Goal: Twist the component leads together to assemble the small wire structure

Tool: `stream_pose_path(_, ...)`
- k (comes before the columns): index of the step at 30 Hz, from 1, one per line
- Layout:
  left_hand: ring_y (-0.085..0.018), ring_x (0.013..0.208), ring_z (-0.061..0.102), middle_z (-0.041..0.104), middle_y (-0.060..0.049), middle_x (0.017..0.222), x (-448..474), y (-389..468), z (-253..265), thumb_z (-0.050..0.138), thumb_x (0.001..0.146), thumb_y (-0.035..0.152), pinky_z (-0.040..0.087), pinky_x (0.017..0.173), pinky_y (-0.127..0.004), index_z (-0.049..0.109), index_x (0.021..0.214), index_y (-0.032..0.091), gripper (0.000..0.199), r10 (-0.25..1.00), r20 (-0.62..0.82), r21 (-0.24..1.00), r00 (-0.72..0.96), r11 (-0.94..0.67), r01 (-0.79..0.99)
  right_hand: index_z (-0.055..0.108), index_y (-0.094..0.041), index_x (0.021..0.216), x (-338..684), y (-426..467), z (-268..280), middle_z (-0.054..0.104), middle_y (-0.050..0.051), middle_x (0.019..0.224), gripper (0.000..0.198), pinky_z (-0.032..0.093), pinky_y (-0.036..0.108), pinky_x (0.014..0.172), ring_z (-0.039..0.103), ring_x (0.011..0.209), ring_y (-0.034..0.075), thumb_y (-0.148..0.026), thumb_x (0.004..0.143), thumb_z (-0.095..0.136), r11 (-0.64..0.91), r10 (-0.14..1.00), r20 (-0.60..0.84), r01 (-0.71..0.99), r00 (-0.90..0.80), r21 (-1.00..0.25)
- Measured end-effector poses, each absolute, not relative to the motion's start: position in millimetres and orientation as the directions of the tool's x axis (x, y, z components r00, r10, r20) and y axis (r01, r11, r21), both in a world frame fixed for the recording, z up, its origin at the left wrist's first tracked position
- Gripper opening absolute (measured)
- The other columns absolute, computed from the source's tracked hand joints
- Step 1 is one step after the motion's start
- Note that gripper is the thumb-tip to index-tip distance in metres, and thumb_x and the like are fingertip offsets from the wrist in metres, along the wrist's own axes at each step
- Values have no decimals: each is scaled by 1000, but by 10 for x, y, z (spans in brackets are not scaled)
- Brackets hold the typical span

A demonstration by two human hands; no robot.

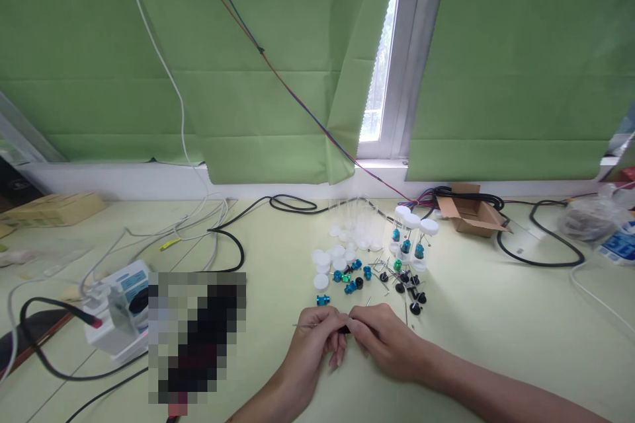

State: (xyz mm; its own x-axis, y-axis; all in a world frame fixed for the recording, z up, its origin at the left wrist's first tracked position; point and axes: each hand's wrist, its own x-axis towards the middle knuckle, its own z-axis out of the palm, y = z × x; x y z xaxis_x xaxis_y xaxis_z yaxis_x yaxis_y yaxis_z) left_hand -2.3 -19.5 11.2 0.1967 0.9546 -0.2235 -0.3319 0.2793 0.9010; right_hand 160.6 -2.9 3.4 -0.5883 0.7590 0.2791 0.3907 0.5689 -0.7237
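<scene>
My left hand (pixel 317 344) is closed, and a thin metal rod (pixel 301 325) sticks out to the left from it. My right hand (pixel 389 340) meets it fingertip to fingertip, closed in a pinch. Between the fingers of both hands shows a small black part (pixel 344 329), mostly hidden. Just beyond the hands lie blue metal fittings (pixel 323 301), a green fitting (pixel 397 265), black disc-shaped parts (pixel 415 308) and thin metal pins and L-shaped keys (pixel 380 264). White round caps (pixel 321 282) are grouped to the left of these.
Clear tubes (pixel 364 221) stand at the back, beside several white-capped tubes (pixel 419 248) with blue fittings inside. An open cardboard box (pixel 471 215) and black cables (pixel 540 264) lie at right. At left are a white power strip (pixel 119 307) and a pixelated dark area.
</scene>
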Motion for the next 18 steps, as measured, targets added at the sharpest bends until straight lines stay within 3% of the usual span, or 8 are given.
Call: stream_pose_path(18,-7,31,41,50,2,39,-40,-177,125,70,70,31,30,34,-20,59,49,13,30,942,-237,900,238,305,-312,40,-20,68,1612,-46,41,45,-4,60,34,32,22,55,41,53,10,-27,100,32,568,757,272,393,-594,-723)
